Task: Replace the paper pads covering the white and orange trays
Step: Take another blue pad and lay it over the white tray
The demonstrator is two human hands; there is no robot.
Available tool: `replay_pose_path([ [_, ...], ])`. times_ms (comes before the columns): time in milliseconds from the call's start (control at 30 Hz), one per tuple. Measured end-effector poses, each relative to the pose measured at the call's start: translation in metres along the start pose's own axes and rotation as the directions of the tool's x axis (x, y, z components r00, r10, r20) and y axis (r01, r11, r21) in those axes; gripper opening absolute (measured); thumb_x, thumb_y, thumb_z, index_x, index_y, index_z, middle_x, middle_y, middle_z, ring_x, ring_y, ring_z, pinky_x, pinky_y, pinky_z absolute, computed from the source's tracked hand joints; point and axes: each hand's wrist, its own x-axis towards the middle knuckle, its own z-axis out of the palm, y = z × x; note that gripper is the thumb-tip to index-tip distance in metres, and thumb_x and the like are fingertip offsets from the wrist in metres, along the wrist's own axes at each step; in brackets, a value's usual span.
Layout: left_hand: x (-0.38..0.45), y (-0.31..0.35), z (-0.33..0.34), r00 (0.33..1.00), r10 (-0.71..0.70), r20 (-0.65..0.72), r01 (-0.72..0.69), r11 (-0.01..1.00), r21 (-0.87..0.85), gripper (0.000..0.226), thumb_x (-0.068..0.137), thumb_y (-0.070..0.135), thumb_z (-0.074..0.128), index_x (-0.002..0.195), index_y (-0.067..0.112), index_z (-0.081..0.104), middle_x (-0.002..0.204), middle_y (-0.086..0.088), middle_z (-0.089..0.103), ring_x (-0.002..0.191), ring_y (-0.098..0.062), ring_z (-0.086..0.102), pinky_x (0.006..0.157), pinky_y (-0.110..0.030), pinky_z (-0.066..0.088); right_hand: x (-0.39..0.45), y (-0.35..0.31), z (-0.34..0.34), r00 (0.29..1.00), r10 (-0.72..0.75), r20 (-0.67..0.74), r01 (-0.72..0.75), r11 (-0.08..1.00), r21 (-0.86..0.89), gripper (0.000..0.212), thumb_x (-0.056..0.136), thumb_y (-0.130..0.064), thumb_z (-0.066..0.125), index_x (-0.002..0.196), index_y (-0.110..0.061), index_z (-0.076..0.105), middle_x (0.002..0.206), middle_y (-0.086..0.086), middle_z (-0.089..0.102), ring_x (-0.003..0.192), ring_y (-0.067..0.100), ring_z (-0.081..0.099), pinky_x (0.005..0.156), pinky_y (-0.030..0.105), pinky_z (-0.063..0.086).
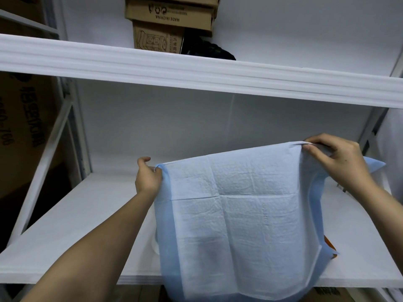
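The person holds one blue and white paper pad (239, 214) up in the air by its top edge, in front of the lower shelf (76, 225) of a white rack. The left hand (148, 177) grips the top left corner with curled fingers, and the right hand (335, 158) pinches the top right corner between thumb and fingers. The pad hangs down almost fully unfolded, its fold lines visible, and its lower edge falls below the near edge of the shelf.

I judge that the task is in its middle part: a pad is opened and ready, but it is not yet laid on any tray. Behind the right lower side of the pad a small orange piece (327, 240) shows, probably the orange tray, and a white curved edge (155, 247) shows at its left, perhaps the white tray; I cannot tell whether either one is covered.

On the upper shelf (196, 70) stand cardboard boxes (165, 20), far from the hands.
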Motion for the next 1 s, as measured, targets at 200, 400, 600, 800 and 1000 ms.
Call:
replay_pose_path([
  [200, 0.003, 0.001, -0.007, 0.948, 0.319, 0.007, -0.284, 0.832, 0.477, 0.030, 0.091, 0.014, 0.042, 0.119, 0.015, 0.052, 0.106, -0.010, 0.064, 0.089, -0.037, 0.060, 0.069, -0.033, 0.041, 0.000, -0.002, 0.000, 1.000, -0.007, -0.018, 0.006, 1.000, -0.017, 0.008, 0.086, -0.012, 0.067, 0.091, -0.007, 0.071, 0.087, 0.002, 0.069, 0.083, 0.010, 0.059, 0.076, 0.009, 0.037],
  [400, 0.007, -0.002, -0.020, 0.847, 0.518, 0.121, -0.448, 0.572, 0.688, 0.009, 0.086, 0.007, 0.053, 0.093, 0.005, 0.057, 0.078, -0.016, 0.065, 0.058, -0.039, 0.060, 0.052, -0.029, 0.035, -0.002, 0.000, -0.003, 1.000, 0.002, -0.024, -0.002, 1.000, -0.023, 0.008, 0.086, -0.012, 0.067, 0.091, -0.007, 0.071, 0.087, 0.001, 0.069, 0.081, 0.018, 0.061, 0.075, 0.010, 0.037],
  [600, 0.011, 0.001, -0.029, 0.745, 0.604, 0.283, -0.574, 0.365, 0.733, 0.035, 0.040, -0.005, 0.078, 0.065, 0.005, 0.055, 0.049, -0.009, 0.051, 0.025, -0.026, 0.044, 0.050, -0.009, 0.015, -0.002, 0.000, -0.002, 1.000, -0.011, -0.029, 0.010, 1.000, -0.024, 0.007, 0.086, -0.012, 0.067, 0.091, -0.009, 0.071, 0.087, 0.003, 0.070, 0.081, 0.012, 0.060, 0.075, 0.011, 0.037],
  [800, 0.010, 0.000, -0.036, 0.652, 0.684, 0.326, -0.626, 0.244, 0.741, 0.043, 0.026, -0.015, 0.077, 0.051, 0.006, 0.048, 0.037, -0.007, 0.042, 0.021, -0.023, 0.039, 0.044, -0.013, 0.019, -0.003, 0.000, -0.002, 0.999, -0.022, -0.032, 0.021, 0.999, -0.035, 0.009, 0.087, -0.014, 0.066, 0.092, -0.009, 0.071, 0.088, 0.003, 0.071, 0.082, 0.014, 0.061, 0.076, 0.010, 0.037],
  [1000, 0.012, 0.001, -0.036, 0.816, 0.550, 0.180, -0.498, 0.510, 0.701, 0.011, 0.082, 0.008, 0.064, 0.073, 0.006, 0.059, 0.064, -0.010, 0.059, 0.053, -0.034, 0.057, 0.049, -0.027, 0.031, -0.002, 0.001, -0.002, 0.999, 0.012, -0.039, -0.013, 1.000, -0.021, 0.010, 0.087, -0.015, 0.065, 0.094, -0.009, 0.071, 0.090, 0.002, 0.070, 0.084, 0.015, 0.062, 0.077, 0.010, 0.037],
])
